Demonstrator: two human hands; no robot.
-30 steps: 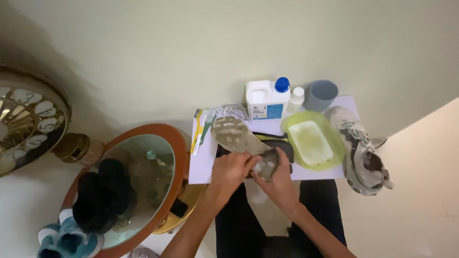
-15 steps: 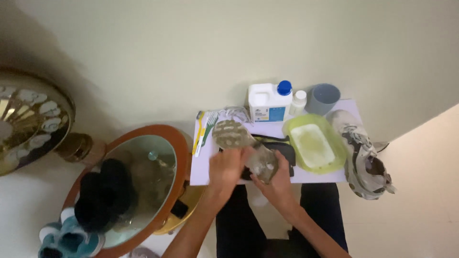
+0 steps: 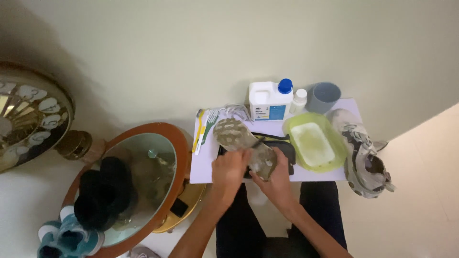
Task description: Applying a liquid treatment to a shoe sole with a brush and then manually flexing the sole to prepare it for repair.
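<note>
**Inspector:** White sheet (image 3: pixel 210 167) covers the work surface. On it, largest first: a green tub (image 3: pixel 337 160) of cloudy liquid at three o'clock from the hands, with a second worn shoe (image 3: pixel 363 157) past it, and a white jug (image 3: pixel 270 100) with a blue cap at twelve.

**Assistant:** And the item in hand?

**Inspector:** Upturned shoe (image 3: pixel 241 143), sole to camera, toe toward eleven o'clock, raised over the sheet's middle. The right hand (image 3: pixel 272 179) is curled around the heel from below. The left hand (image 3: pixel 230 167) is closed against the mid-sole; it may pinch a small brush or cloth, but blur prevents confirmation.

**Assistant:** Recommendations?

**Inspector:** Keep the heel braced firmly, work along the tread grooves and not across them, and hold the shoe above the sheet so that drips land there.
</note>
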